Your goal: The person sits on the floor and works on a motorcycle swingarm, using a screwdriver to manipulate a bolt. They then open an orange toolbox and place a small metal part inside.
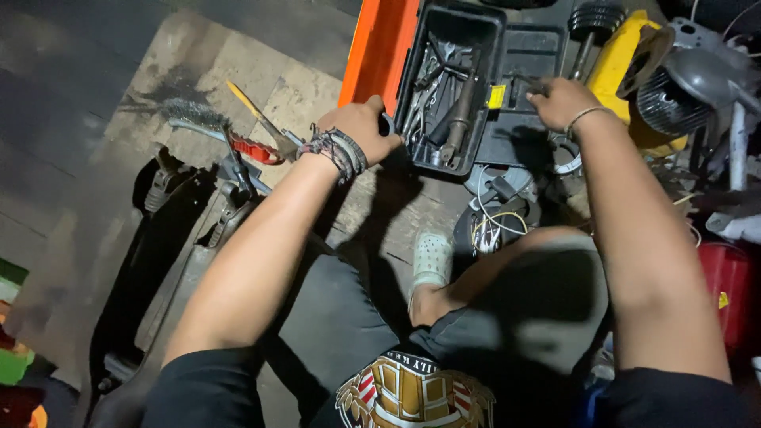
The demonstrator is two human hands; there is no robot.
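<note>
While the person crouches low, a bent knee in dark trousers and a pale perforated clog [430,261] fill the near ground, set on a floor [95,87] of worn, stained stone slabs under dim light. Just past the clog lies a round dark part with loose yellow and white wires [495,226]. The left hand [361,127], its wrist wrapped in braided bands, is curled over the near left corner of a black plastic tool tray [483,24], fingers closed on its rim. The right hand [559,101], a thin bangle at the wrist, rests well apart from the left inside the tray's shallower right compartment; I cannot tell whether its fingers pinch anything. Between the hands, the deep left compartment holds a tangle of grey steel wrenches [432,79]. Left of the left hand, on the floor, lie a wire brush [190,117] with bristly steel and a red-handled tool [255,149]. Beyond the tray stands an orange panel [379,43], and at the far right a yellow machine [622,59] beside a grey ribbed fan [670,99]
</note>
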